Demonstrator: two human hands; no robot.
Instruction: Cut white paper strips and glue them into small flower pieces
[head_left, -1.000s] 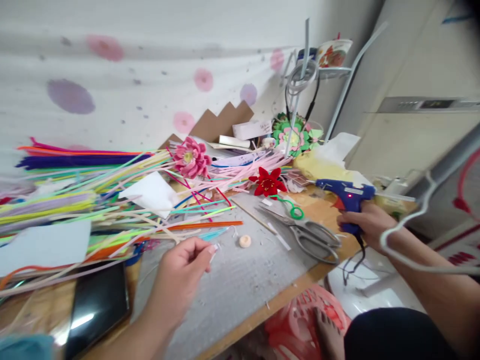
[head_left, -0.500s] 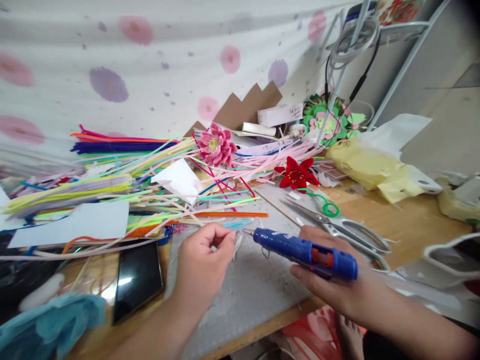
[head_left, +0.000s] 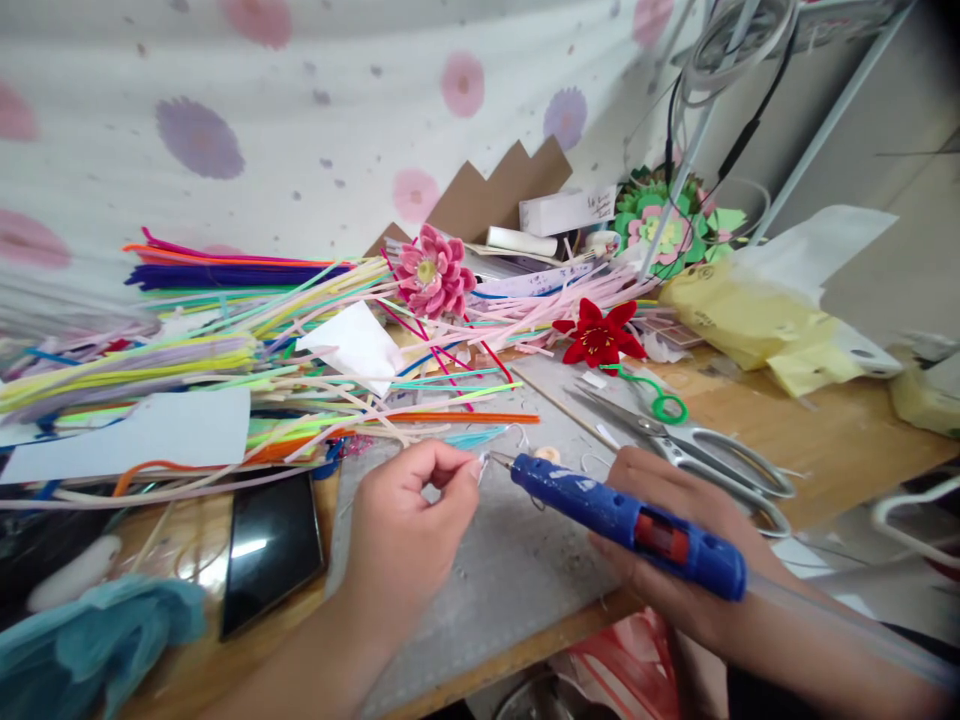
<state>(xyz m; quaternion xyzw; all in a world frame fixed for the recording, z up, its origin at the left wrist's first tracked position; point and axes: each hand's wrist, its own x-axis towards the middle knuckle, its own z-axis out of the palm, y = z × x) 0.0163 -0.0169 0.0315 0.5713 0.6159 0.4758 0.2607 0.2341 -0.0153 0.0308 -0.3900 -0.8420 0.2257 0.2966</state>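
My right hand point(head_left: 667, 490) is closed round a blue hot glue gun point(head_left: 585, 497), and a clear glue stick point(head_left: 840, 620) runs out of its back end. The gun's thin metal nozzle points left, close to my left fingertips. Pinched between the thumb and forefinger of my left hand point(head_left: 412, 520) is a small white piece point(head_left: 483, 466), mostly hidden, so its kind is unclear. Both hands are above a grey cutting mat point(head_left: 517, 590). Light-blue strips point(head_left: 476, 438) lie just beyond my left fingers.
Silver scissors point(head_left: 675, 437) lie right of the mat, near a red flower point(head_left: 600, 335) with a green stem. Bundles of pipe cleaners point(head_left: 225, 350) and a pink flower point(head_left: 431, 272) fill the back. A black phone point(head_left: 271, 550) lies left. Yellow plastic packaging point(head_left: 742, 315) sits right.
The view has shifted slightly. The glue gun has tilted, its back end dropping to the right, while its nozzle stays by my left fingertips. My left hand keeps its pinch.
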